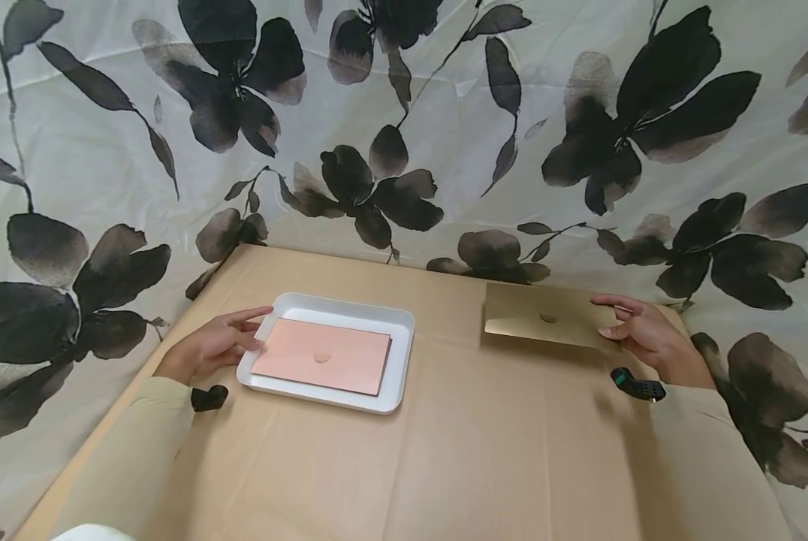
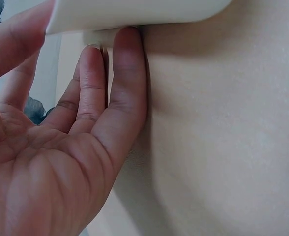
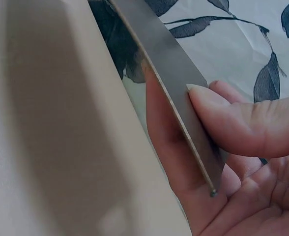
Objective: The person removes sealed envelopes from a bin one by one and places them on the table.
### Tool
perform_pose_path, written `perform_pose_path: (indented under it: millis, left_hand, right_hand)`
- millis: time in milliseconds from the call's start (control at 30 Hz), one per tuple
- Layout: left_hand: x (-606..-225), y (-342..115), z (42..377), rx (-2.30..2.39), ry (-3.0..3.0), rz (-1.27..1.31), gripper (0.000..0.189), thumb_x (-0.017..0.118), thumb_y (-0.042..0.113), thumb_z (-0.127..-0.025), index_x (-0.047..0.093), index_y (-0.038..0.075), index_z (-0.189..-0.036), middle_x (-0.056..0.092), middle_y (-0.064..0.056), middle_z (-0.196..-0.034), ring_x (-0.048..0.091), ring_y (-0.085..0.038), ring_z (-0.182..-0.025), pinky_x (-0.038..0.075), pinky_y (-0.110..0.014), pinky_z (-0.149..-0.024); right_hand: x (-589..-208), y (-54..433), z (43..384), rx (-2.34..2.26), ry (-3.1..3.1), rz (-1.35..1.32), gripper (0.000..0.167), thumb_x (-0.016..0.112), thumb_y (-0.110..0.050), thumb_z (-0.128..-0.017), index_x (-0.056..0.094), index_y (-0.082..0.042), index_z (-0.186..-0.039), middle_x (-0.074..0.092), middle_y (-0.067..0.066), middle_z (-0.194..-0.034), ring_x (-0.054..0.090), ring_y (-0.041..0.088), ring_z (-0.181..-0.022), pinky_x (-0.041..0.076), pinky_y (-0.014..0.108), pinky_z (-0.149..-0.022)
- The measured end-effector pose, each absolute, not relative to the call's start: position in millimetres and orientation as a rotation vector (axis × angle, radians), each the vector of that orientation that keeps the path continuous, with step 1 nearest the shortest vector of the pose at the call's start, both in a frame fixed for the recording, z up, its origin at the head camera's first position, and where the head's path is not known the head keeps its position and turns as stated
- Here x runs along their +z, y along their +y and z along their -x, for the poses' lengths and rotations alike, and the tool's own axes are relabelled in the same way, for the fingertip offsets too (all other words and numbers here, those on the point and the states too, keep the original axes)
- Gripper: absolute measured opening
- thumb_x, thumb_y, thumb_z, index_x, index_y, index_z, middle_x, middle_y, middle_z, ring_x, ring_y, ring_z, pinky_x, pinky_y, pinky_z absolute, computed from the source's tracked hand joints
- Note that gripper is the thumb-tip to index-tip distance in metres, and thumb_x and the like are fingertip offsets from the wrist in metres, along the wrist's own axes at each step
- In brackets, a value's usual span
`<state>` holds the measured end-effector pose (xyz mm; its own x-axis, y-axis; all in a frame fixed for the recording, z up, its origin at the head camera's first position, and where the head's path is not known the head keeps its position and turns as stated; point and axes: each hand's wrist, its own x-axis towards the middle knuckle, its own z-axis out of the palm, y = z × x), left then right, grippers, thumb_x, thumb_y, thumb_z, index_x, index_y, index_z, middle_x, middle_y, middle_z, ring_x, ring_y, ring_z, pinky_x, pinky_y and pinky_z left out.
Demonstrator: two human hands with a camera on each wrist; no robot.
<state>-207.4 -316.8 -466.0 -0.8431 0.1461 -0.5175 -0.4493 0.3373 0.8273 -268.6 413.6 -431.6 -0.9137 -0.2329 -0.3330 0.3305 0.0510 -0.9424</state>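
A white tray lies on the table left of centre. Inside it rests a pink envelope with a round seal-like mark. My left hand holds the tray's left rim; the left wrist view shows its fingertips against the tray's edge. Over at the far right of the table, my right hand pinches the right end of a gold envelope, which also bears a round mark. Seen from the right wrist, the thumb presses one face of the envelope and fingers support the other.
A light brown table lies beneath both hands. White fabric with dark flowers hangs behind it and at the sides. Below the gold envelope a shadow falls on the tabletop. Dark devices are strapped at both wrists.
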Motion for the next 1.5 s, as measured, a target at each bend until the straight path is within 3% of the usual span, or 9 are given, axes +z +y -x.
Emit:
perform_pose_path:
  millis: [67, 200, 333, 433, 767, 800, 867, 1000, 1500]
  left_hand:
    - [-466, -316, 207, 1.533, 2.095, 0.267, 0.087, 0.069, 0.012, -0.096, 0.022, 0.027, -0.167, 0.014, -0.026, -0.172, 0.053, -0.031, -0.134, 0.06, -0.038, -0.1]
    - [-468, -318, 207, 1.538, 2.086, 0.259, 0.088, 0.07, 0.012, -0.096, 0.021, 0.027, -0.168, 0.012, -0.027, -0.172, 0.055, -0.028, -0.13, 0.06, -0.039, -0.1]
    - [-470, -318, 207, 1.563, 2.066, 0.257, 0.089, 0.069, 0.009, -0.096, 0.021, 0.026, -0.168, 0.015, -0.027, -0.171, 0.059, -0.025, -0.124, 0.06, -0.041, -0.1]
    - [-471, -318, 205, 1.566, 2.062, 0.255, 0.088, 0.069, 0.008, -0.095, 0.021, 0.025, -0.168, 0.015, -0.027, -0.171, 0.06, -0.024, -0.123, 0.06, -0.041, -0.1]
    - [-474, -318, 199, 1.586, 2.047, 0.261, 0.089, 0.07, 0.008, -0.095, 0.021, 0.024, -0.168, 0.017, -0.028, -0.169, 0.063, -0.021, -0.118, 0.061, -0.041, -0.097]
    - [-474, -318, 199, 1.584, 2.048, 0.258, 0.089, 0.07, 0.008, -0.095, 0.02, 0.024, -0.168, 0.017, -0.028, -0.169, 0.063, -0.021, -0.118, 0.061, -0.042, -0.098]
    - [-474, -319, 198, 1.584, 2.044, 0.265, 0.09, 0.07, 0.008, -0.095, 0.02, 0.024, -0.168, 0.016, -0.028, -0.169, 0.063, -0.022, -0.118, 0.061, -0.043, -0.098]
    - [-473, -322, 194, 1.579, 2.043, 0.267, 0.09, 0.07, 0.009, -0.095, 0.019, 0.023, -0.168, 0.013, -0.029, -0.17, 0.063, -0.022, -0.119, 0.06, -0.044, -0.099]
    - [-477, -324, 182, 1.605, 2.021, 0.271, 0.091, 0.069, 0.005, -0.095, 0.018, 0.021, -0.168, 0.011, -0.031, -0.169, 0.064, -0.021, -0.117, 0.061, -0.045, -0.098]
  right_hand:
    - [-433, 416, 269, -1.913, 1.945, -0.111, 0.063, 0.064, 0.018, -0.09, 0.069, -0.025, -0.136, -0.007, 0.013, -0.175, 0.066, 0.002, -0.097, 0.059, 0.021, -0.078]
    - [-436, 422, 267, -1.92, 1.948, -0.106, 0.063, 0.065, 0.018, -0.09, 0.068, -0.023, -0.137, 0.008, 0.015, -0.168, 0.065, 0.002, -0.099, 0.059, 0.021, -0.08]
    - [-439, 428, 265, -1.894, 1.98, -0.09, 0.063, 0.064, 0.018, -0.091, 0.069, -0.025, -0.136, -0.017, 0.017, -0.173, 0.063, -0.002, -0.1, 0.058, 0.02, -0.078]
    - [-441, 431, 263, -1.897, 1.985, -0.1, 0.063, 0.064, 0.018, -0.09, 0.069, -0.026, -0.136, -0.023, 0.02, -0.171, 0.062, -0.002, -0.1, 0.058, 0.02, -0.077]
    - [-448, 443, 258, -1.921, 1.965, -0.091, 0.064, 0.065, 0.017, -0.091, 0.066, -0.024, -0.141, 0.003, 0.009, -0.174, 0.063, -0.001, -0.102, 0.059, 0.021, -0.079]
    - [-449, 444, 258, -1.932, 1.958, -0.085, 0.064, 0.065, 0.017, -0.09, 0.066, -0.023, -0.141, 0.012, 0.01, -0.171, 0.064, -0.001, -0.102, 0.059, 0.021, -0.079]
    - [-450, 446, 257, -1.943, 1.95, -0.061, 0.064, 0.064, 0.018, -0.09, 0.068, -0.022, -0.139, 0.031, 0.005, -0.164, 0.065, 0.0, -0.101, 0.059, 0.022, -0.078]
    - [-451, 449, 258, -1.99, 1.915, -0.026, 0.061, 0.064, 0.021, -0.089, 0.071, -0.02, -0.134, 0.061, -0.017, -0.121, 0.068, 0.005, -0.098, 0.061, 0.025, -0.077]
    - [-464, 461, 257, -1.966, 1.931, -0.053, 0.06, 0.064, 0.02, -0.088, 0.073, -0.023, -0.13, 0.069, -0.018, -0.111, 0.068, 0.005, -0.097, 0.061, 0.024, -0.08]
